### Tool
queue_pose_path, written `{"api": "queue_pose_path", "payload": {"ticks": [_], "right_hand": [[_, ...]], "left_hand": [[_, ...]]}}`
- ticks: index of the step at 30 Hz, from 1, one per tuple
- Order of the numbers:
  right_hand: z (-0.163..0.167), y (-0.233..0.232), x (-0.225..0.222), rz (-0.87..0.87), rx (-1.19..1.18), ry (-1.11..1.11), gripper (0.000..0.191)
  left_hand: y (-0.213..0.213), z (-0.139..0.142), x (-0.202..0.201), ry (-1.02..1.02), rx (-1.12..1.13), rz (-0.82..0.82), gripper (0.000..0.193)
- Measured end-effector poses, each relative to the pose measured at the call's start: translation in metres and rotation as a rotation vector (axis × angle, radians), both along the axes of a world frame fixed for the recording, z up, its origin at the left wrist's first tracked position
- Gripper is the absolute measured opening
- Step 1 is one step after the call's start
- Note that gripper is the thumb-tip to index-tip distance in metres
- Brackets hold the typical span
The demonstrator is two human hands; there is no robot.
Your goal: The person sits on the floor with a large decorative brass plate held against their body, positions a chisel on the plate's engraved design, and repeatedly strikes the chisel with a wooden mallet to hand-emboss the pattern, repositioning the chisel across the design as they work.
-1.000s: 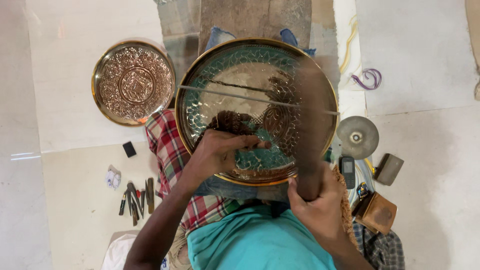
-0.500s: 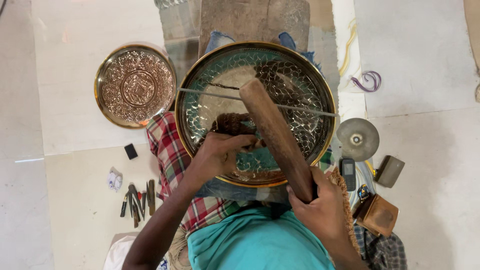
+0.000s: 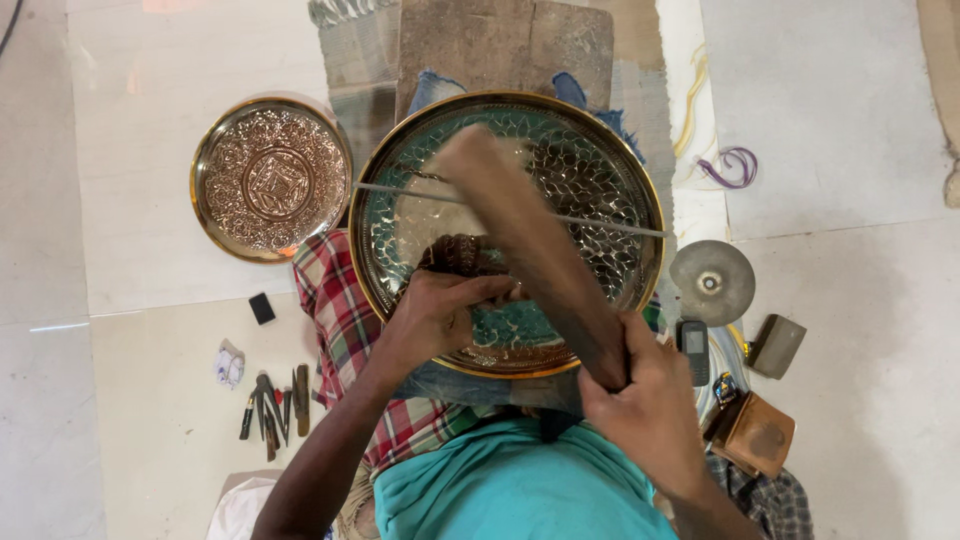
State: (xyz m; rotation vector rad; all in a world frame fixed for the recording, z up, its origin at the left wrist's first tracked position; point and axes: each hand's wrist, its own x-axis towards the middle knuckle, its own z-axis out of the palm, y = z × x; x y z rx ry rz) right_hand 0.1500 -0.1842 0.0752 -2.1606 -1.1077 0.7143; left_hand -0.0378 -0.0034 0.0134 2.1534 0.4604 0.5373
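Brass tray [image 3: 600, 160], large, round and patterned with scales, rests on a cloth-covered block in front of a seated person on the tiled floor [image 3: 150, 300]. Their left hand [image 3: 435, 315] presses down on the tray's near half, fingers curled as if pinching a small tool, though what it holds cannot be made out. Their right hand [image 3: 650, 405] is clenched around the handle of a wooden mallet [image 3: 530, 245], blurred above the tray. A smaller embossed plate [image 3: 270, 180] lies just beside the tray toward the floor's left edge, with a cluster of chisels [image 3: 275, 400] nearer the person.
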Motion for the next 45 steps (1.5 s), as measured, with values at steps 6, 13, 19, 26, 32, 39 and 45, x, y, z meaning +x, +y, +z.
{"api": "queue_pose_path", "payload": {"ticks": [6,13,19,26,32,39,45], "right_hand": [[-0.009,0.000,-0.011,-0.069,-0.004,0.085,0.043],[-0.012,-0.003,-0.012,-0.137,0.124,0.065,0.037],[-0.018,-0.005,-0.010,-0.206,0.005,0.121,0.036],[-0.024,-0.011,-0.016,-0.167,-0.012,0.102,0.041],[-0.027,-0.011,-0.017,-0.164,-0.035,0.091,0.037],[-0.032,-0.016,-0.017,-0.132,0.059,0.008,0.038],[-0.032,-0.015,-0.022,-0.240,0.180,0.117,0.035]], "left_hand": [[0.000,0.001,-0.002,-0.028,0.013,-0.032,0.057],[0.004,0.002,-0.001,-0.057,0.029,-0.066,0.065],[0.006,0.004,0.001,-0.041,0.098,-0.066,0.062],[0.009,0.006,0.000,0.032,0.060,-0.094,0.063],[0.010,0.008,0.001,0.018,0.072,-0.095,0.064],[0.011,0.007,0.002,-0.017,0.125,-0.090,0.061],[0.012,0.006,0.002,0.024,0.074,-0.107,0.060]]}}
